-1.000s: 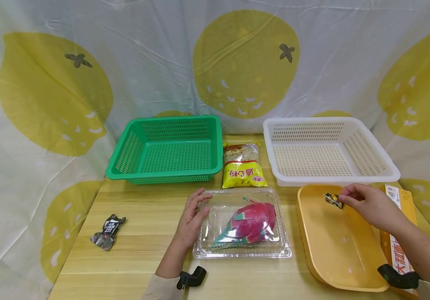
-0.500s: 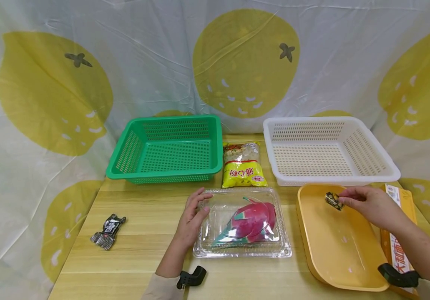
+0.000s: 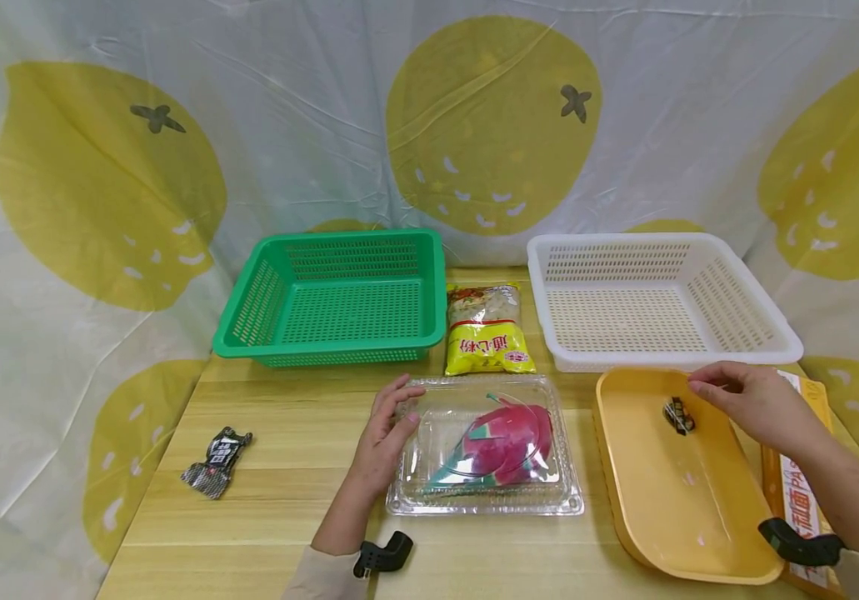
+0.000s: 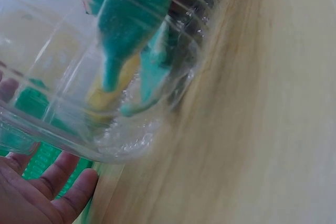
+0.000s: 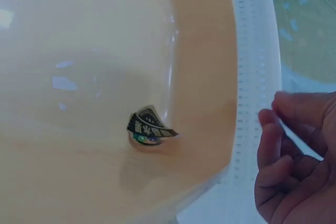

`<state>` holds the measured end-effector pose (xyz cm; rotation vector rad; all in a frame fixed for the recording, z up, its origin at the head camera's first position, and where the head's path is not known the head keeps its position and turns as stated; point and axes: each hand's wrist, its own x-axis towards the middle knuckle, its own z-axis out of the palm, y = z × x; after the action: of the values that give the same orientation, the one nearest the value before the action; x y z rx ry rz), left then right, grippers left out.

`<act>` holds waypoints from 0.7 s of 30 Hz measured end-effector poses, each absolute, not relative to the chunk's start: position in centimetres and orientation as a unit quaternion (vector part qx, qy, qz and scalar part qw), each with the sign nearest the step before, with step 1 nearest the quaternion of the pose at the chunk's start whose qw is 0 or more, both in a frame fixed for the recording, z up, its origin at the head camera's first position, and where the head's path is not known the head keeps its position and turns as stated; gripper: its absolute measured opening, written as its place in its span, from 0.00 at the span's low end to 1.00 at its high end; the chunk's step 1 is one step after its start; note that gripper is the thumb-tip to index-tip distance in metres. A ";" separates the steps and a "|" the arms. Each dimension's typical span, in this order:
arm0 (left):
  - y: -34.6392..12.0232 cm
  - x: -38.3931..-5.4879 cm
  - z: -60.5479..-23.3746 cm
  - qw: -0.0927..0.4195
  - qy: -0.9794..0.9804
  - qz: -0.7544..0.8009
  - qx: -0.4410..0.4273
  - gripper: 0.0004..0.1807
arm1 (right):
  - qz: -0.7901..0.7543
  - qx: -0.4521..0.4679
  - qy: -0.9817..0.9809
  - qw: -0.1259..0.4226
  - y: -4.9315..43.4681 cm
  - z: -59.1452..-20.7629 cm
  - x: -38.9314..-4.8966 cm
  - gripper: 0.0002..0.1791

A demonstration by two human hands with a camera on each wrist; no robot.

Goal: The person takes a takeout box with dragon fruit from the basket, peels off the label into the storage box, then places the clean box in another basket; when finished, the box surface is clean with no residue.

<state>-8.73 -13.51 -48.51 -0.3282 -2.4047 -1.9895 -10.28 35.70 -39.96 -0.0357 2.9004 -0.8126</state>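
My left hand rests with straight fingers against the left side of a clear plastic clamshell box that holds a pink and green dragon fruit. In the left wrist view the box fills the frame, with my fingertips beneath it. My right hand hovers over the far end of a yellow tray, fingers loosely curled and holding nothing. A small dark wrapper lies in the tray just left of that hand. The right wrist view shows the wrapper on the tray floor, apart from my hand.
A green basket and a white basket stand at the back, with a yellow food packet between them. A crumpled dark wrapper lies on the wooden table at the left. An orange carton lies right of the tray.
My right hand let go of the small dark wrapper, which dropped onto the tray floor; the hand drew slightly right. My left hand and the clamshell box stayed put.
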 end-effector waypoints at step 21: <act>-13.4 -8.4 -47.9 -0.012 -0.772 -0.629 -0.095 0.20 | -0.286 -0.065 0.954 0.054 40.0 -40.0 -15.2 0.22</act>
<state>-8.44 -13.40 -47.89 -0.3009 -2.4431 -1.9913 -15.21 40.02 -39.99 -0.1965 2.9001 -0.8696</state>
